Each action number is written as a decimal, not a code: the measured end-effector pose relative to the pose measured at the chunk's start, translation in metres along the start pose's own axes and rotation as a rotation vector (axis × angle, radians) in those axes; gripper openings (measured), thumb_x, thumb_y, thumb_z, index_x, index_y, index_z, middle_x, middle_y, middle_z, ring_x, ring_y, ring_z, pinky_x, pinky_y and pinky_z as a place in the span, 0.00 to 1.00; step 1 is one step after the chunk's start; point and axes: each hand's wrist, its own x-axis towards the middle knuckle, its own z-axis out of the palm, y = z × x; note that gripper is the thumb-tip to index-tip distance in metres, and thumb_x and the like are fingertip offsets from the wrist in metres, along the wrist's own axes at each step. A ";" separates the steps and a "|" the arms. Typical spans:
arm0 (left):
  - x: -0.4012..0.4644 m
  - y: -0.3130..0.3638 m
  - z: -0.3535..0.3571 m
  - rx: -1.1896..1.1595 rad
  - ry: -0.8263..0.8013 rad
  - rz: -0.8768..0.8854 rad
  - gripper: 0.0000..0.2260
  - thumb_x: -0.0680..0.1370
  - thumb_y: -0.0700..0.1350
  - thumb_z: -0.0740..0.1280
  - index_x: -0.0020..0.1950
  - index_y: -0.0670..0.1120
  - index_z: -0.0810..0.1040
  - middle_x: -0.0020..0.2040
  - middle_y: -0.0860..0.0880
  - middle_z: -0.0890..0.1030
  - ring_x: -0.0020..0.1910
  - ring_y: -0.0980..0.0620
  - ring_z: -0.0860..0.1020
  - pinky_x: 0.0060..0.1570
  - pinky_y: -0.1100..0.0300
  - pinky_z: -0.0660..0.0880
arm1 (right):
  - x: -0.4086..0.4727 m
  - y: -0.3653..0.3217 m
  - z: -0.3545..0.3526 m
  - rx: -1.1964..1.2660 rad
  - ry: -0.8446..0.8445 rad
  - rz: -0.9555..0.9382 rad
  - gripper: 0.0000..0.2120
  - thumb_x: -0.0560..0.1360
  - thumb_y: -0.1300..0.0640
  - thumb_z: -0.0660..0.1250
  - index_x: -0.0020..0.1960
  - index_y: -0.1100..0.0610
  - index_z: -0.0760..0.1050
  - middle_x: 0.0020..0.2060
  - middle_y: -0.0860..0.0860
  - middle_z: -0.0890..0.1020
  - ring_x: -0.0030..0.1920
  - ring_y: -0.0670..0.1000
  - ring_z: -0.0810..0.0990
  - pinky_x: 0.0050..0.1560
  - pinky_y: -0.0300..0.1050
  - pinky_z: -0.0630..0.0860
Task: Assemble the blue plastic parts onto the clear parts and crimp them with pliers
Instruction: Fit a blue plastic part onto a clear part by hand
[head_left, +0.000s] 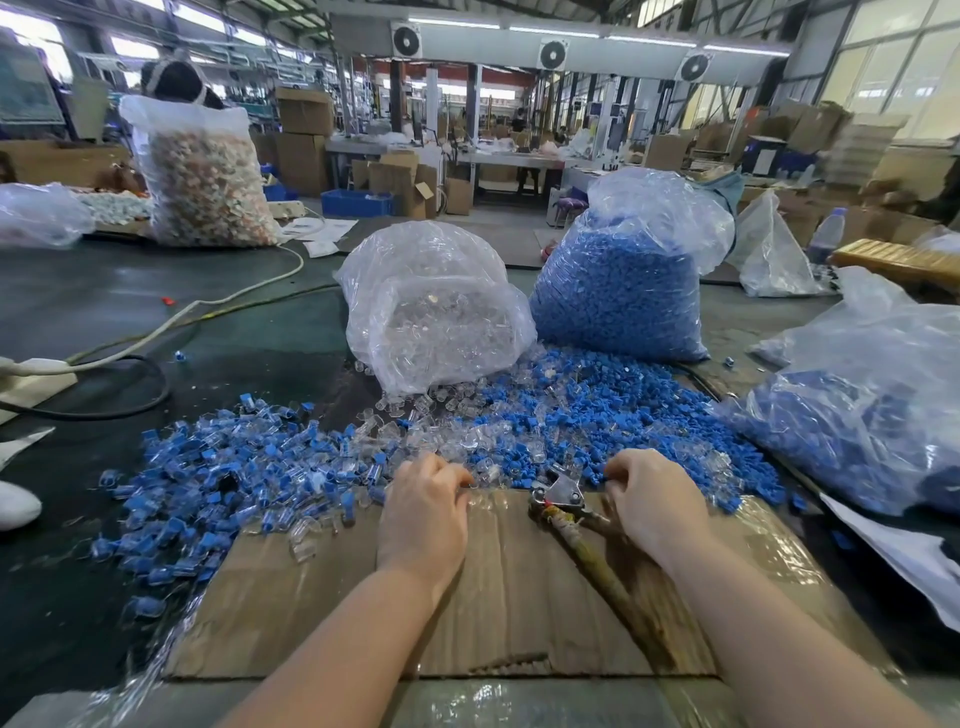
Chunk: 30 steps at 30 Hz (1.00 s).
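A dark counter (130, 312) fills the view, seen from above by a person whose two bare forearms reach forward over a flat sheet of taped cardboard (498, 597).

At the far left, a heap of blue plastic parts (208, 483), many already mixed with clear pieces, spreads across the counter beside the cardboard's left edge.

The left hand (423, 512) rests palm down at the cardboard's far edge. Its fingers are curled inward with the fingertips at the edge of the heap, touching small clear parts (441, 436); whether it actually grasps one cannot be told.

Behind it, in the middle, an open bag of clear parts (434, 306) lies tipped toward the person, spilling pieces onto the counter.

Just right of centre, a pair of pliers (571, 512) lies on the cardboard, its metal head pointing away and its worn handles running back toward the person.

The right hand (657, 506) sits just beside the pliers' head, over one handle, fingers curled tightly; what it grips is hidden.

Behind stands a tall bag of blue parts (623, 291), with loose blue pieces scattered before it. A second bag of blue parts (872, 415) lies at the far right.
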 end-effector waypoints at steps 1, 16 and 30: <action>-0.002 0.000 0.002 0.011 -0.008 0.014 0.10 0.78 0.48 0.62 0.59 0.50 0.77 0.52 0.56 0.74 0.51 0.61 0.64 0.58 0.67 0.62 | 0.004 -0.001 0.002 -0.015 0.001 -0.005 0.11 0.78 0.60 0.61 0.57 0.54 0.77 0.55 0.50 0.79 0.55 0.52 0.77 0.55 0.47 0.74; -0.001 -0.006 0.009 0.085 -0.028 0.027 0.15 0.81 0.46 0.58 0.67 0.51 0.71 0.60 0.56 0.72 0.60 0.56 0.64 0.64 0.63 0.60 | 0.022 -0.012 0.015 -0.151 0.019 -0.083 0.06 0.76 0.64 0.61 0.49 0.55 0.74 0.47 0.51 0.78 0.50 0.52 0.74 0.47 0.44 0.72; -0.002 -0.004 0.006 0.031 -0.021 0.023 0.13 0.79 0.40 0.61 0.62 0.50 0.75 0.54 0.54 0.74 0.54 0.57 0.69 0.58 0.66 0.64 | -0.039 -0.067 0.039 0.152 0.222 -0.266 0.05 0.77 0.58 0.61 0.48 0.54 0.76 0.45 0.48 0.80 0.49 0.50 0.72 0.53 0.42 0.69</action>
